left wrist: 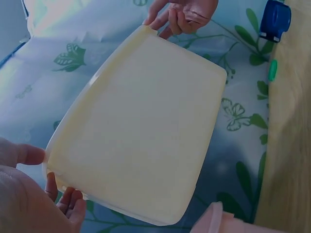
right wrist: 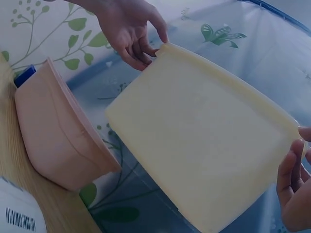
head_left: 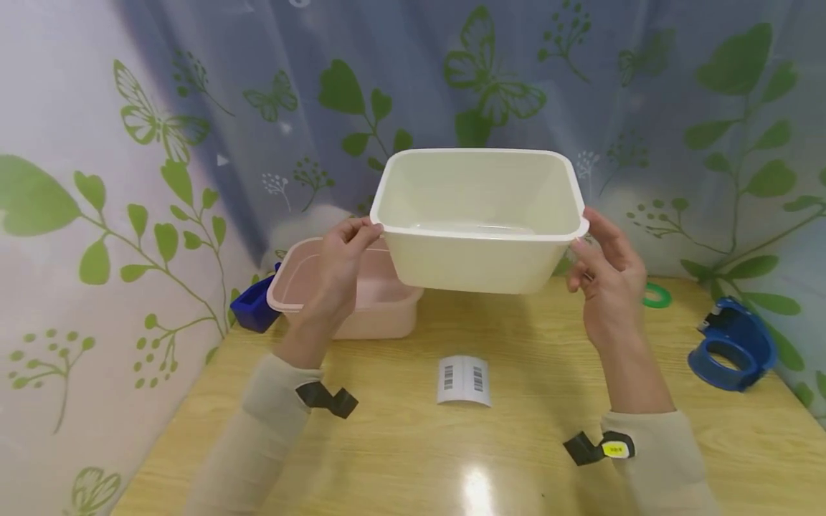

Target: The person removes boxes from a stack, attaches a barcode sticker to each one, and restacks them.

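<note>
A cream-white plastic bin (head_left: 477, 261) hangs in the air above the table, its open top tilted toward the head camera. My left hand (head_left: 340, 261) pinches the bin's rim at the near left corner. At the near right corner, my right hand (head_left: 609, 283) grips the same rim between thumb and fingers. Both wrist views show the bin's outer side (left wrist: 141, 126) with a hand at each end. Behind my left hand stands a pink plastic bin (head_left: 381, 319) on the table, partly covered by that hand and the white bin.
A curved white label sheet (head_left: 464, 380) with barcodes lies mid-table (head_left: 400, 437). At right sit a blue tape dispenser (head_left: 736, 351) and a green ring (head_left: 657, 295). A dark blue container (head_left: 254, 307) stands left of the pink bin. Patterned curtain (head_left: 413, 72) hangs behind.
</note>
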{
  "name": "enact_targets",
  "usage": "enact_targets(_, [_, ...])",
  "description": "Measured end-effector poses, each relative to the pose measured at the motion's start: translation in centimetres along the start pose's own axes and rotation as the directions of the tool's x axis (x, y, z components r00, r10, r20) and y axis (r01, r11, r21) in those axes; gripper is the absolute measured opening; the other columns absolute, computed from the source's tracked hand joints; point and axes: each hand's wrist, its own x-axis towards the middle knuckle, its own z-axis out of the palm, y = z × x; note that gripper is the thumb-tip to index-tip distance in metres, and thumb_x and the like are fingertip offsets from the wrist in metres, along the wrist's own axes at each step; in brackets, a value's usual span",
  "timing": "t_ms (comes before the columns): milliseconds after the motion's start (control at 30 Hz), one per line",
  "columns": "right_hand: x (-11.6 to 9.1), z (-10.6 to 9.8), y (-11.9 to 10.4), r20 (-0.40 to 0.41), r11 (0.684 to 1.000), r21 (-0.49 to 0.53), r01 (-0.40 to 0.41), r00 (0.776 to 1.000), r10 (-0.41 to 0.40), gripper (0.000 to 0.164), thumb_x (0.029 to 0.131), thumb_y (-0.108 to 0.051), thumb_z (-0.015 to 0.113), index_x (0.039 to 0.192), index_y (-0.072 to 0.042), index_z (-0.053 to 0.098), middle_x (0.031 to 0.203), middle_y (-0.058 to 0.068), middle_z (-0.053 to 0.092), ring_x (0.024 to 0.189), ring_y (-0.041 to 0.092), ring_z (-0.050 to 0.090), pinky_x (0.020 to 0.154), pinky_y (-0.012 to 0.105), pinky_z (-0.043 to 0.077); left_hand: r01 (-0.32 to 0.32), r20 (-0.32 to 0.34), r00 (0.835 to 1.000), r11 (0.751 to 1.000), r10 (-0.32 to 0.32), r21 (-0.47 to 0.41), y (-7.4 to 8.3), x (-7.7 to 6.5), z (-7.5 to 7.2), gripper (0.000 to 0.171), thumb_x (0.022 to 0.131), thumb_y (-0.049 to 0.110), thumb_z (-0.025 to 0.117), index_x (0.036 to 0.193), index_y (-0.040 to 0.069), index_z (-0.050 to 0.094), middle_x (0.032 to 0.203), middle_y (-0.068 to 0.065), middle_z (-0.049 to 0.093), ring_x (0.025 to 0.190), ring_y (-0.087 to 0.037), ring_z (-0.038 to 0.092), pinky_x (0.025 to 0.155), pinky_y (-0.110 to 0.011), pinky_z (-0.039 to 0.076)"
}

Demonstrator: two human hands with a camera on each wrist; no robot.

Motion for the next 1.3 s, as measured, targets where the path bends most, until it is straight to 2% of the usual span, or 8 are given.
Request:
enact_targets(133, [-0.7, -1.8, -0.8, 0.006, 1.000, -0.002, -0.012, 1.000, 0.012, 0.040, 0.098, 0.003, 0.068, 0.137, -0.004, 0.065, 0.140, 0.007, 0.060, 0.056, 0.012, 0.051, 0.048, 0.017, 0.047, 0.034, 0.061, 0.998, 0.999, -0.034, 0.008, -0.9, -0.7, 1.0, 0.010, 0.100, 0.009, 0.063, 0.107, 0.001, 0.064, 0.105, -0.001, 0.060, 0.118, -0.020, 0.051, 0.121, -0.044, 0.028])
enact_targets(267, [-0.8, -3.6, -1.3, 0.013, 1.000, -0.004, -0.018, 1.000, 0.018, 0.040, 0.098, 0.004, 0.066, 0.137, -0.003, 0.064, 0.137, 0.006, 0.063, 0.057, 0.012, 0.053, 0.048, 0.018, 0.048, 0.060, 0.077, 0.995, 0.998, -0.061, 0.018, -2.0, -1.1, 2.3, 0.013, 0.099, 0.011, 0.066, 0.108, 0.001, 0.063, 0.109, -0.003, 0.058, 0.117, -0.020, 0.050, 0.119, -0.043, 0.032])
enact_targets(500, [-0.2, -6.4, -1.2, 0.032, 0.999, 0.033, -0.017, 0.999, 0.016, 0.038, 0.100, 0.009, 0.059, 0.137, -0.002, 0.064, 0.133, 0.007, 0.063, 0.056, 0.011, 0.052, 0.047, 0.018, 0.047, 0.121, 0.075, 0.990, 0.993, -0.122, 0.008, -4.0, -1.4, 4.4, 0.016, 0.098, 0.013, 0.068, 0.107, 0.002, 0.060, 0.110, -0.003, 0.055, 0.106, -0.013, 0.050, 0.113, -0.039, 0.040])
enact_targets(567, [0.0, -7.0, -1.1, 0.039, 0.999, 0.052, -0.015, 0.999, 0.013, 0.039, 0.101, 0.011, 0.056, 0.137, -0.001, 0.063, 0.134, 0.008, 0.060, 0.055, 0.011, 0.050, 0.046, 0.017, 0.046, 0.134, 0.075, 0.988, 0.991, -0.132, -0.014, -4.5, -1.5, 5.0, 0.013, 0.097, 0.011, 0.069, 0.103, 0.004, 0.061, 0.106, -0.002, 0.054, 0.090, -0.013, 0.048, 0.104, -0.035, 0.043])
enact_targets(633, [0.1, -7.6, -1.0, 0.048, 0.998, 0.061, -0.018, 0.999, 0.015, 0.039, 0.102, 0.011, 0.053, 0.138, 0.000, 0.062, 0.135, 0.009, 0.057, 0.053, 0.011, 0.047, 0.045, 0.018, 0.044, 0.136, 0.069, 0.988, 0.991, -0.135, -0.014, -5.0, -1.5, 5.5, 0.010, 0.096, 0.010, 0.070, 0.098, 0.006, 0.061, 0.106, -0.001, 0.056, 0.087, -0.011, 0.047, 0.099, -0.031, 0.043])
enact_targets(733, [0.3, -8.3, -0.7, 0.059, 0.998, 0.062, -0.034, 0.998, 0.030, 0.040, 0.102, 0.011, 0.052, 0.140, 0.000, 0.061, 0.135, 0.010, 0.056, 0.053, 0.012, 0.036, 0.044, 0.018, 0.039, 0.131, 0.057, 0.990, 0.991, -0.131, 0.007, -5.7, -1.7, 6.0, 0.010, 0.094, 0.009, 0.073, 0.093, 0.009, 0.063, 0.111, -0.003, 0.060, 0.093, -0.014, 0.052, 0.101, -0.033, 0.042])
enact_targets(867, [0.4, -9.5, -0.4, 0.056, 0.995, 0.080, -0.061, 0.997, 0.056, 0.041, 0.102, 0.012, 0.050, 0.140, -0.001, 0.061, 0.135, 0.008, 0.056, 0.057, 0.015, 0.023, 0.043, 0.017, 0.038, 0.148, 0.061, 0.986, 0.986, -0.153, 0.073, -6.6, -2.0, 6.5, 0.011, 0.092, 0.014, 0.076, 0.092, 0.012, 0.065, 0.131, -0.005, 0.062, 0.127, -0.023, 0.052, 0.116, -0.040, 0.038])
enact_targets(1300, [0.3, -11.4, -0.1, 0.008, 0.976, 0.151, -0.155, 0.988, 0.156, 0.039, 0.102, 0.012, 0.050, 0.134, -0.003, 0.067, 0.131, 0.005, 0.059, 0.050, 0.011, 0.046, 0.042, 0.018, 0.041, 0.208, 0.034, 0.977, 0.974, -0.212, 0.088, -9.5, -3.2, 7.7, 0.014, 0.093, 0.018, 0.077, 0.098, 0.010, 0.068, 0.137, -0.008, 0.062, 0.131, -0.028, 0.054, 0.117, -0.043, 0.040])
